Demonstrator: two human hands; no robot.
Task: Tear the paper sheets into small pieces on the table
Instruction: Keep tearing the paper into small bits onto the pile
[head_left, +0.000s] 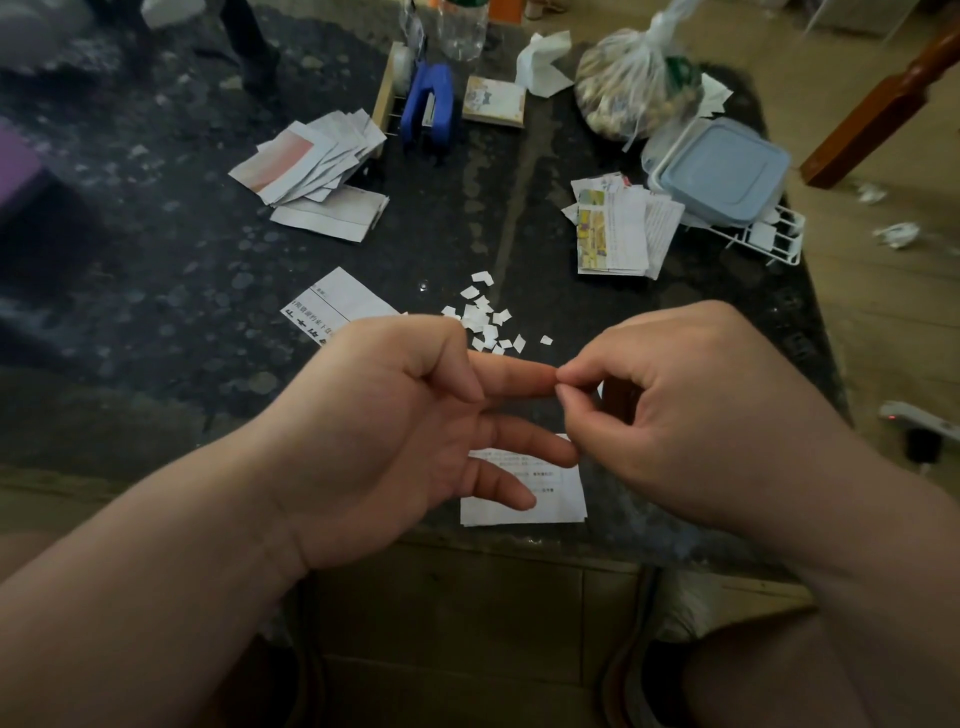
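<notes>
**Q:** ok so where's the paper at?

**A:** one torn sheet (524, 501) lies flat at the near edge of the table (208, 291), right under my hands. The little pieces (485, 317) sit in a loose heap just past my fingers. A printed sheet (332, 304) lies left of the heap, partly hidden by my left hand

**Q:** and the hands?

**A:** left hand (395, 431) is up over the table with straight fingers, thumb bent in over the forefinger, nothing in it that I can see. Right hand (670, 410) is curled, thumb and forefinger nipped together right at my left forefinger's tip. Honestly can't tell if there's a scrap in that pinch

**Q:** anything else up there?

**A:** a left stack of sheets (306, 161) further back, and a right stack (618, 228) touching a blue-lidded box (722, 171). Blue stapler thing (431, 104) at the far side, knotted plastic bag (639, 88) behind the box
</notes>
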